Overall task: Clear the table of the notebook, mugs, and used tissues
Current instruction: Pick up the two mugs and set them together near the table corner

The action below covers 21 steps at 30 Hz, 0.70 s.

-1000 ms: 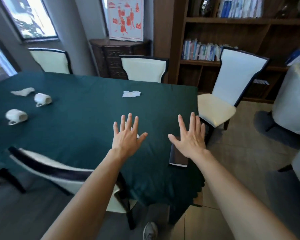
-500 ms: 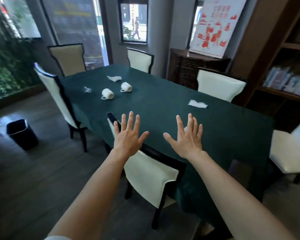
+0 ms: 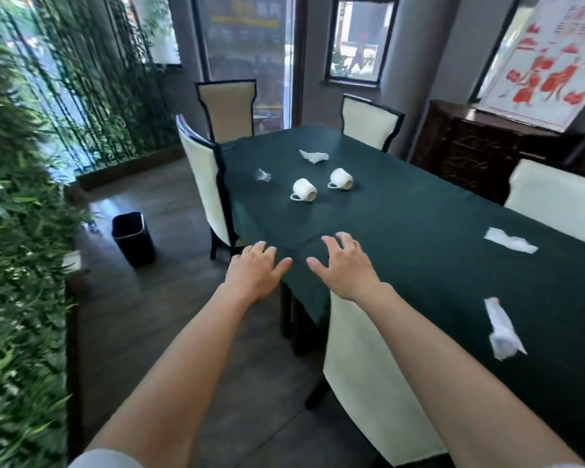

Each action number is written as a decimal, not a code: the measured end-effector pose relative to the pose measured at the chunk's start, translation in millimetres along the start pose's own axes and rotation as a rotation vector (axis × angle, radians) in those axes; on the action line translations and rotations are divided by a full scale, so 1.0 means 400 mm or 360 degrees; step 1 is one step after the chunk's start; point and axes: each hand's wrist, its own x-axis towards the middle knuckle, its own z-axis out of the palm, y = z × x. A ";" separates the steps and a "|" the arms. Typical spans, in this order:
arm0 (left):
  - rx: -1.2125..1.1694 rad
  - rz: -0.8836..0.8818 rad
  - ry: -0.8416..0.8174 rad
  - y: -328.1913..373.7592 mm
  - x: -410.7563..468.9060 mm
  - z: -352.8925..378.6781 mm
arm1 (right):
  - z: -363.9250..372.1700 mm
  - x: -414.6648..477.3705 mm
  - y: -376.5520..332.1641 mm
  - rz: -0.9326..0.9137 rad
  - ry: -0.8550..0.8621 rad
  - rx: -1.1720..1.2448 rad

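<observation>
green table [image 3: 419,231], 2 mugs [image 3: 304,189], tissues [image 3: 510,240]

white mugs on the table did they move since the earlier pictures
No. The left mug and right mug lie tipped near the same crumpled tissue; only the camera turned.

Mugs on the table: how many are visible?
2. One white mug lies on its side near the far end of the table; the other mug lies just right of it. More could be outside the frame.

Left hand [image 3: 255,272] and right hand [image 3: 344,269] have gone from splayed to loosely curled.
</observation>
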 end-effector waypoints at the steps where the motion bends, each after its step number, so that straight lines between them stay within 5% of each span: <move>1: -0.0004 -0.0010 -0.0001 -0.040 0.023 -0.009 | 0.010 0.038 -0.039 -0.0043 -0.0020 -0.0021; 9: -0.0042 -0.0101 -0.0025 -0.266 0.183 -0.074 | 0.075 0.284 -0.237 -0.0160 -0.0156 -0.0080; 21: -0.0032 -0.0168 -0.0091 -0.369 0.544 -0.053 | 0.138 0.709 -0.193 -0.0100 -0.0231 -0.0095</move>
